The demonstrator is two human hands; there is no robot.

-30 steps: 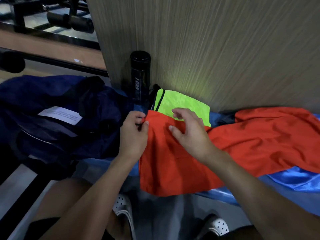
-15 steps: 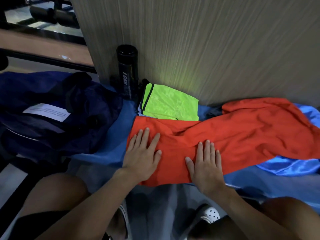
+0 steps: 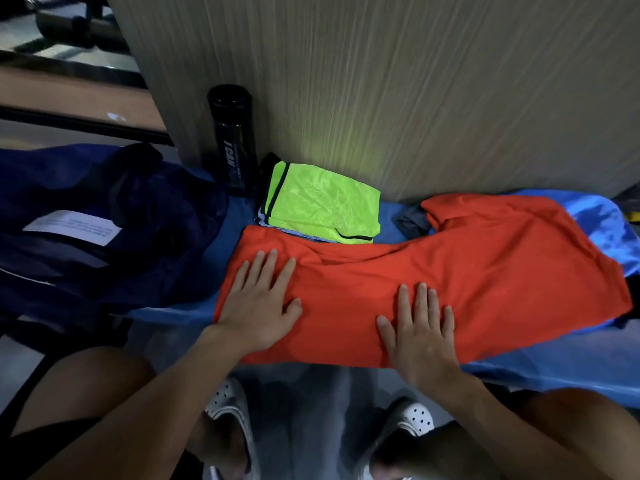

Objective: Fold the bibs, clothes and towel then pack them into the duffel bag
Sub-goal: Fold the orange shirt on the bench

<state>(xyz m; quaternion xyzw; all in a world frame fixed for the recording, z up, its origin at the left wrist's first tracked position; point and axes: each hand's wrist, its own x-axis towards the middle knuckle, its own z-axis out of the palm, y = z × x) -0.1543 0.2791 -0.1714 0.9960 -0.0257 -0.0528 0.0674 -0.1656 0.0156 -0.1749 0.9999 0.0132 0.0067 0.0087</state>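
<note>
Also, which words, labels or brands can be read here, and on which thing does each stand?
"I CAN": white letters along the side of the black bottle; the smaller print next to them is too blurred to read.
White label on the navy duffel bag: lines of print, too small and blurred to read.
No other text shows.

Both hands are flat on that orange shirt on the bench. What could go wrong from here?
1. The orange shirt lies right against the folded green bib; a fold started by the left hand could drag that stack apart.
2. Past the right hand, its far end lies rumpled on the shiny blue cloth, so it may slip or fold crooked.
3. The upright black bottle stands close beside the bib and might get knocked over.
</note>
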